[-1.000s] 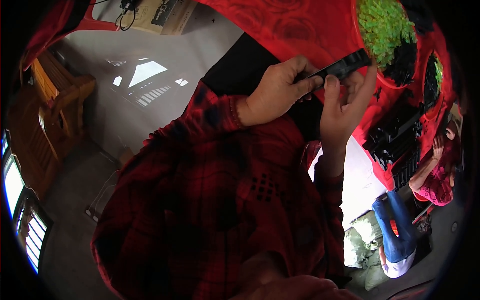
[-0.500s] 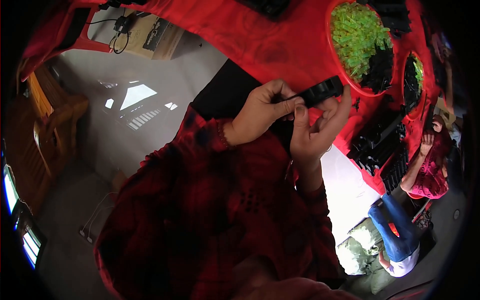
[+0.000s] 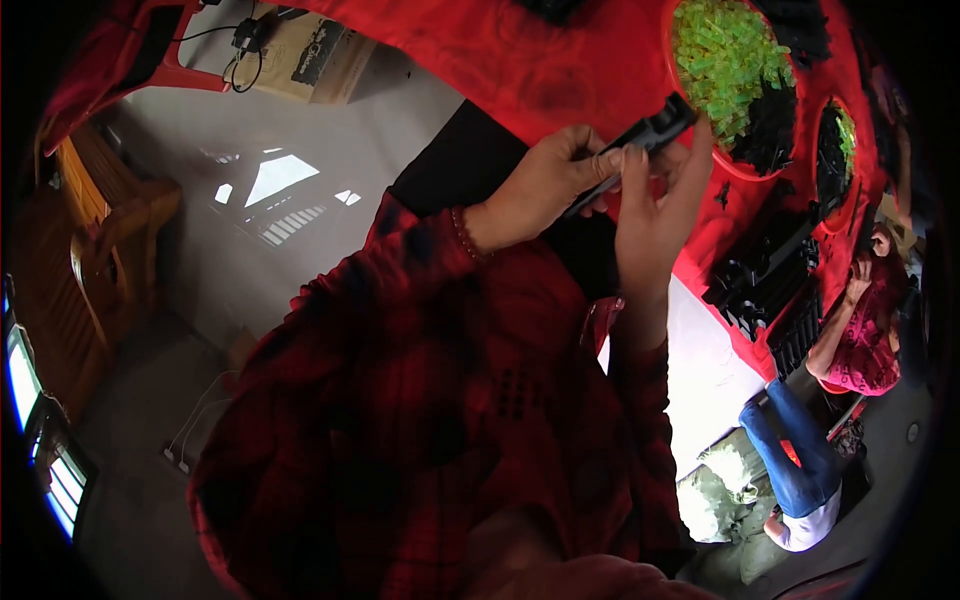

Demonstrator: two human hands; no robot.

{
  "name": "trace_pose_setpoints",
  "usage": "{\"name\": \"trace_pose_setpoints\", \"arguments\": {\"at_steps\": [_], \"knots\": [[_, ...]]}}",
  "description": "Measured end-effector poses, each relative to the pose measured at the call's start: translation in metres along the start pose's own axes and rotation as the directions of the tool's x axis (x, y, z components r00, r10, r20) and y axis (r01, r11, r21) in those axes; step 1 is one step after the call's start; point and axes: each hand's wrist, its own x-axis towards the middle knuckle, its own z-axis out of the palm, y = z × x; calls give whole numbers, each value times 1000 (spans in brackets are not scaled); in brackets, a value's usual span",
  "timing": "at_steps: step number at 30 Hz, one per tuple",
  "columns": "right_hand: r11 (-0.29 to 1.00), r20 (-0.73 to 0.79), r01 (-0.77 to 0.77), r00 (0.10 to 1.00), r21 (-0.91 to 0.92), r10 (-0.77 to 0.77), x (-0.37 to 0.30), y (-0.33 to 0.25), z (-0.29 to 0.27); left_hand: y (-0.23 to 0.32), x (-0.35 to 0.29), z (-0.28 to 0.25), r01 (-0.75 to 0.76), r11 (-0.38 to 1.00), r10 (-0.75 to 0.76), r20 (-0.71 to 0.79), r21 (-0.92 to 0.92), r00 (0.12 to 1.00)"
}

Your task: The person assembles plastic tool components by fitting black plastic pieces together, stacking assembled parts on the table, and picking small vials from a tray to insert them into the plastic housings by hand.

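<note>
A black plastic strip (image 3: 640, 148) is gripped by both hands, left hand (image 3: 540, 185) and right hand (image 3: 655, 205), mid-assembly above the red counter (image 3: 520, 60); careful alignment seems needed next.

**A small assembly workshop**

This looks like a hand-assembly workshop rather than a home or an office. A long surface (image 3: 520, 70) draped in red cloth carries round red trays: one tray (image 3: 712, 160) is heaped with small bright green plastic parts (image 3: 725, 55) beside a pile of black ones (image 3: 765, 125), and a second tray (image 3: 838, 150) sits just past it. Rows of black moulded pieces (image 3: 765, 280) lie stacked along the surface's edge. A second person (image 3: 850, 350) in a patterned red top and blue trousers sits at the far side. The floor (image 3: 200, 240) is bare grey concrete with window light falling on it, and wooden furniture (image 3: 95, 240) stands to the left.
</note>
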Motion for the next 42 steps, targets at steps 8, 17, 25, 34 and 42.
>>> {"name": "trace_pose_setpoints", "arguments": {"at_steps": [8, 17, 25, 34, 42], "knots": [[999, 144, -42, 989, 28, 38, 27, 12, -7, 10, 0, -5, -53, 997, 55, -20, 57, 998], [761, 58, 345, 924, -550, -377, 20, 6, 4, 11, 5, -6, -77, 838, 206, -182, 540, 962], [730, 215, 280, 959, -624, -184, 29, 11, 10, 25, 10, -5, -16, 659, 231, -182, 752, 956], [840, 171, 169, 981, -516, -92, 33, 13, 9, 26, 12, -7, -36, 635, 239, -151, 772, 959], [835, 187, 215, 973, -507, -137, 31, 13, 7, 29, 5, -5, -21, 838, 147, -188, 546, 971]]}}
